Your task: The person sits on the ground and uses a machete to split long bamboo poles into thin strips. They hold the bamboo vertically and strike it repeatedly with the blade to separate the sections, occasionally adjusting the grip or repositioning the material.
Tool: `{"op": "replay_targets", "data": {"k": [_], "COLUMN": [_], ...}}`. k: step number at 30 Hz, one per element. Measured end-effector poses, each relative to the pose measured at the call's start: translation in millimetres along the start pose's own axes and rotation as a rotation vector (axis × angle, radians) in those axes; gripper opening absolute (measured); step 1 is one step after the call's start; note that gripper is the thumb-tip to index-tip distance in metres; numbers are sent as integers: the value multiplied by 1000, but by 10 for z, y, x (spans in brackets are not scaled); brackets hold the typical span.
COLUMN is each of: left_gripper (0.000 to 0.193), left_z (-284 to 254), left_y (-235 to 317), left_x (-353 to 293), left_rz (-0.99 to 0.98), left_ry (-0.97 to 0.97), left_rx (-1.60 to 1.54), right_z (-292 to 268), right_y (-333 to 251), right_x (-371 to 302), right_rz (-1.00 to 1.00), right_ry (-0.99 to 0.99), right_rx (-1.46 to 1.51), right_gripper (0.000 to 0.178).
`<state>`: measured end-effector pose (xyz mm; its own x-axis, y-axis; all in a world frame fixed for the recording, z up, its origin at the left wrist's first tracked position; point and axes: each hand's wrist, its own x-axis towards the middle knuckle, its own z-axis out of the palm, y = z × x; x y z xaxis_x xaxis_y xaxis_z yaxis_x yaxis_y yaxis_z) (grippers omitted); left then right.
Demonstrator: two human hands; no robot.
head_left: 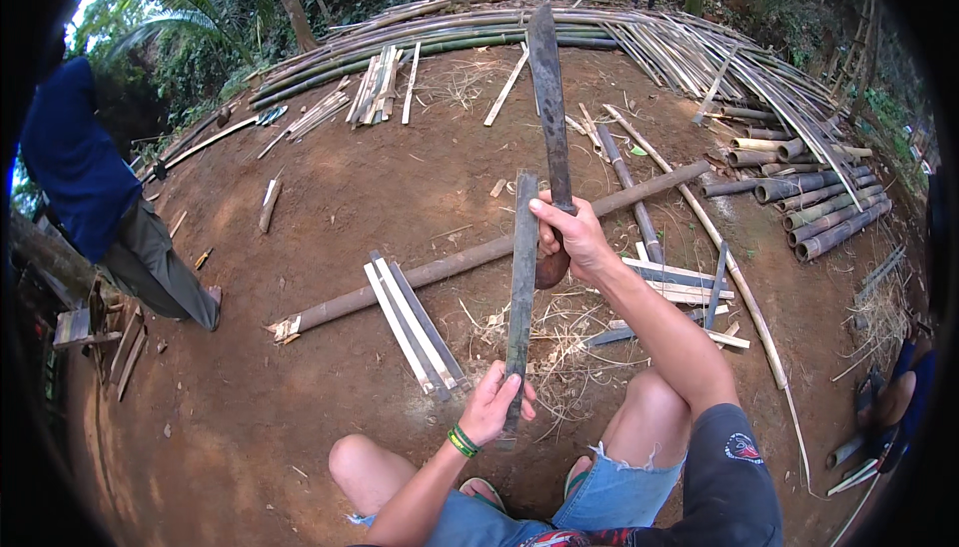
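Left hand (492,402) clenched round the lower end of a bamboo strip (520,287), held near upright over the knees; strip flat, narrow, dark grey-green, weathered. Right hand (571,237) gripping the wooden handle of a machete (549,97), just right of the strip's top end; blade long, dull, rust-stained, pointing up. Behind both, a round bamboo pole (440,269) lies across bare reddish dirt ground (330,187); pale split slats (415,327) rest against it.

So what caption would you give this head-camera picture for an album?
Seated on bare earth, left hand holding a dark split bamboo strip upright, right hand raising a long, dark-bladed machete beside it.
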<state>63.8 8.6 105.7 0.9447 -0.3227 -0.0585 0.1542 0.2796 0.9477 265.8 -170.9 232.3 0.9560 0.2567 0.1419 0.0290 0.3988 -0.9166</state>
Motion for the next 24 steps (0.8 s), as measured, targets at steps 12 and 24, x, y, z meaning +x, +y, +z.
{"op": "replay_targets", "data": {"k": [12, 24], "left_gripper": [13, 13], "left_z": [151, 95], "left_y": [-187, -160], "left_x": [82, 64], "left_rz": [9, 46], "left_ry": [168, 226], "left_rx": [-23, -62], "right_z": [46, -302], "right_y": [-9, -60], "right_x": [-272, -203], "right_rz": [-19, -237], "right_ry": [97, 285], "right_rx": [-111, -325], "right_gripper": [24, 20]}}
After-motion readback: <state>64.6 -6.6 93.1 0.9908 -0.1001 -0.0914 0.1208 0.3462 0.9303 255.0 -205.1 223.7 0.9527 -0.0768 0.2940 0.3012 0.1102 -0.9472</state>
